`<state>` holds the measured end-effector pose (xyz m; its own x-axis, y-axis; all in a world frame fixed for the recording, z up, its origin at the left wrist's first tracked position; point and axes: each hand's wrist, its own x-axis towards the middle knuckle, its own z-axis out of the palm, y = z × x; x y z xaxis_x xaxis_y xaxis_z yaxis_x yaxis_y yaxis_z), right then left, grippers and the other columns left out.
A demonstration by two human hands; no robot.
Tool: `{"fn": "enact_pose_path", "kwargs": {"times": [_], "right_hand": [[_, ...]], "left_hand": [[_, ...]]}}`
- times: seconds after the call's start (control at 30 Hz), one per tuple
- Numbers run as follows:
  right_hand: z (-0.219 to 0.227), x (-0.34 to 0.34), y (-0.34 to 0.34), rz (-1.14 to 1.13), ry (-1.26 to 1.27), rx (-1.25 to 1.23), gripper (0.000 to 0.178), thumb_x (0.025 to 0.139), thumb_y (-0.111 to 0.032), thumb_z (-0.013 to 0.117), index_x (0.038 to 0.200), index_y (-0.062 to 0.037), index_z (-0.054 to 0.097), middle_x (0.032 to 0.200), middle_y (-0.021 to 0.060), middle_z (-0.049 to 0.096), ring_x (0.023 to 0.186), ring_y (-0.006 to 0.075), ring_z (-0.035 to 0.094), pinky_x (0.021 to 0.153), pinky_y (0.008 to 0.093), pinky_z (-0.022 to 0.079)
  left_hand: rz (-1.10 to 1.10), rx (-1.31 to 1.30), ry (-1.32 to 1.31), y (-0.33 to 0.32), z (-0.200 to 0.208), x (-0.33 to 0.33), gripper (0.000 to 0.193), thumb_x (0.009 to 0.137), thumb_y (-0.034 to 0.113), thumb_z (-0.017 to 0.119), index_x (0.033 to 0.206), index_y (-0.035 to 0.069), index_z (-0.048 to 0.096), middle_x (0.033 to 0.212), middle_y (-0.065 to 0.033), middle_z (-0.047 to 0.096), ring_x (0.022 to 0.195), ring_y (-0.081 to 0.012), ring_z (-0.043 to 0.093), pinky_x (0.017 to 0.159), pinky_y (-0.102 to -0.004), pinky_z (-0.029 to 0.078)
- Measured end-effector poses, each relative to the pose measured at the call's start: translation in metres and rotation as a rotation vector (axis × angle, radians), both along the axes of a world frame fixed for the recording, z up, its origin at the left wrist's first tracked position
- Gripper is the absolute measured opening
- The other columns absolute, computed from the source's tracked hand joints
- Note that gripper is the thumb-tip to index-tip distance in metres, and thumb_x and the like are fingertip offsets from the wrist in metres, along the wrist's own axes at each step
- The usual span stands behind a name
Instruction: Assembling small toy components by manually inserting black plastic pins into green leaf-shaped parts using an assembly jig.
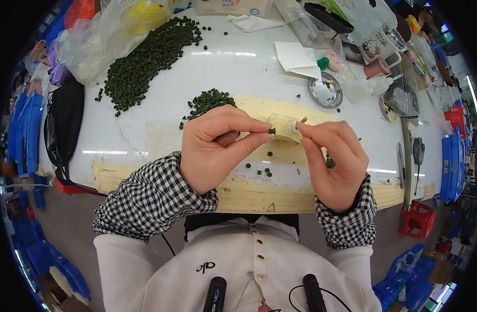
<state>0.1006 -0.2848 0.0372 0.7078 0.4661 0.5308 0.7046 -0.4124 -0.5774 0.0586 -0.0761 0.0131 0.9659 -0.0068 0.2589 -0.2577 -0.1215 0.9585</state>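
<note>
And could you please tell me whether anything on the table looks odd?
Loose small dark-green pieces lie scattered near the front edge of the table, as if strayed from the heaps. The yellowish tape along that edge looks worn, its border ragged.

On our table [238, 70], the large heap [144, 67] lies at the far left beside the bag [95, 49], the small heap [212, 100] behind our left hand [210, 148]. Behind our right hand [336, 161] we have the dish [324, 98], with the mug [376, 46] farther back to its right.
</note>
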Motion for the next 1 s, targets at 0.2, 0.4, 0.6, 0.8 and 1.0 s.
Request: {"fn": "enact_pose_path", "kwargs": {"times": [0.2,0.4,0.6,0.8,1.0], "right_hand": [[-0.009,-0.005,0.006,0.180,0.166,0.052,0.038,0.079,0.006,0.065,0.115,-0.0029,0.064,0.091,0.0109,0.061,0.073,0.0198,0.059,0.063,0.0269,0.050],[-0.014,-0.005,0.007,0.215,0.176,0.051,0.038,0.079,0.006,0.064,0.116,-0.0032,0.064,0.092,0.0112,0.062,0.075,0.0199,0.061,0.065,0.0268,0.050],[-0.013,-0.005,0.007,0.242,0.196,0.048,0.038,0.079,0.008,0.064,0.116,-0.0021,0.064,0.092,0.0122,0.063,0.075,0.0211,0.063,0.067,0.0265,0.052],[-0.015,-0.005,0.007,0.240,0.140,0.039,0.038,0.079,0.009,0.063,0.115,-0.0010,0.064,0.091,0.0123,0.063,0.075,0.0215,0.063,0.066,0.0268,0.052],[-0.016,-0.005,0.007,0.240,0.125,0.040,0.038,0.079,0.009,0.063,0.115,-0.0012,0.064,0.091,0.0122,0.063,0.073,0.0210,0.063,0.065,0.0262,0.052]], "left_hand": [[-0.006,0.043,-0.036,0.002,0.000,0.001,0.021,0.076,-0.007,0.072,0.095,0.003,0.070,0.084,-0.0009,0.059,0.058,-0.0013,0.038,0.051,-0.0175,0.029],[-0.033,0.073,-0.029,0.003,0.000,0.000,0.021,0.077,-0.009,0.069,0.096,0.002,0.069,0.085,-0.0025,0.059,0.061,-0.0022,0.043,0.052,-0.0165,0.033],[-0.064,0.096,-0.074,0.004,-0.003,0.000,0.022,0.078,-0.011,0.067,0.097,0.000,0.069,0.088,-0.0053,0.059,0.070,-0.0055,0.053,0.057,-0.0169,0.041],[-0.079,0.136,-0.144,0.005,0.000,0.003,0.021,0.078,-0.010,0.068,0.097,0.001,0.069,0.088,-0.0057,0.060,0.071,-0.0065,0.054,0.057,-0.0175,0.042],[-0.076,0.150,-0.144,0.005,0.000,0.003,0.021,0.078,-0.010,0.069,0.096,0.001,0.069,0.087,-0.0055,0.060,0.071,-0.0066,0.054,0.057,-0.0174,0.042]]}}
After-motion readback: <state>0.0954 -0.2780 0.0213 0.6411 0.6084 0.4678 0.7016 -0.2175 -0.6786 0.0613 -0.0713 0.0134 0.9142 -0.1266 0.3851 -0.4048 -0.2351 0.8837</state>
